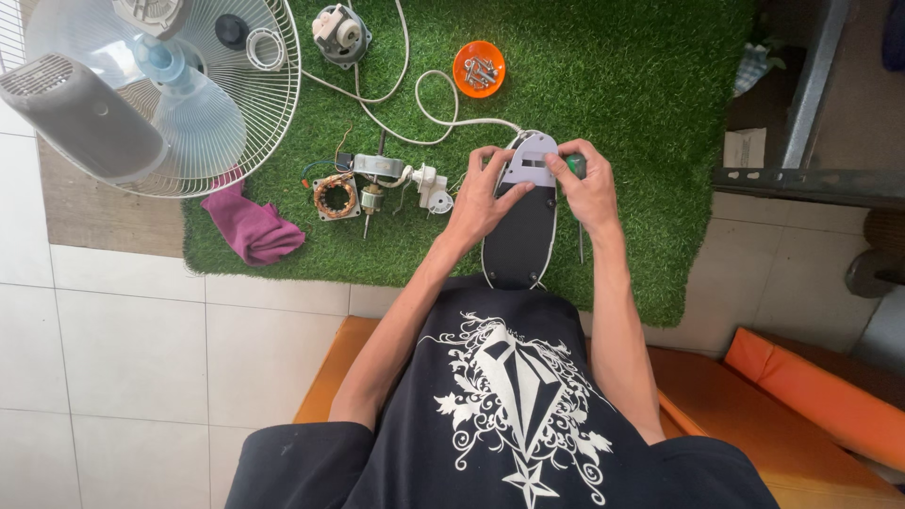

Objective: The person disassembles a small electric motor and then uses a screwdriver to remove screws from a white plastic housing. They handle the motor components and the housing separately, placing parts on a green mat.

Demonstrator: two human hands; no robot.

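The left hand (485, 193) is gripping the left edge of a long dark housing (521, 231), fingers curled over its pale grey top end. The right hand (584, 188) is clenching a green-handled screwdriver (576, 168) against the housing's right edge; its shaft is pointing down toward the near side. The housing is lying lengthwise on the green turf mat (641, 113), just in front of the person's chest. Left of the hands, a motor (372, 184) and a copper coil (335, 196) are lying near a purple rag (253, 228). Farther off, an orange bowl (479, 68) is holding screws. A white cord (415, 104) is looping across the mat. The fan cage (189, 113) is sitting at far left.
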